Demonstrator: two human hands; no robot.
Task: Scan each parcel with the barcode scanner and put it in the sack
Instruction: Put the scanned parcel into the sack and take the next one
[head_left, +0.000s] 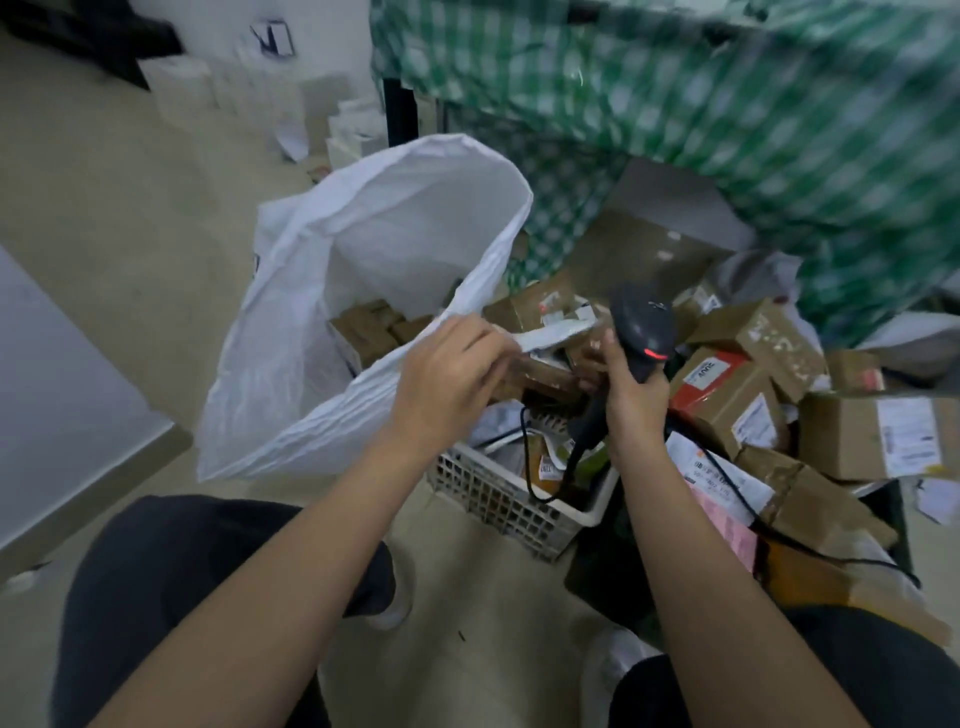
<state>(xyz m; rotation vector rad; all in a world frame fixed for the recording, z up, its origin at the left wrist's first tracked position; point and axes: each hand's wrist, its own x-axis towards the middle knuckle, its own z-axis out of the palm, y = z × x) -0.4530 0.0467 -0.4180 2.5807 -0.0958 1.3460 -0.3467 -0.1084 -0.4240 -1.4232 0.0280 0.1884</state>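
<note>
From the head camera, the right grip (631, 395) is wrapped around the handle of the black barcode scanner (644, 327), whose head rises above the fingers with a red light glowing on its near face. Its black cable (530, 467) loops down below the grip into a white lattice basket (498, 499) on the floor. The left grip (447, 379) sits just left of the scanner, fingers curled and pinching a flat white parcel (556, 332) at its near end; the parcel stretches rightward toward the scanner's head. Directly beyond and left of this grip stands the open white sack (363, 260), its rim touching the knuckles, with brown boxes (374, 327) already lying inside. To the right of the scanner grip, a heap of cardboard parcels (753, 395) with printed labels is piled against a green checked cloth (727, 104).
</note>
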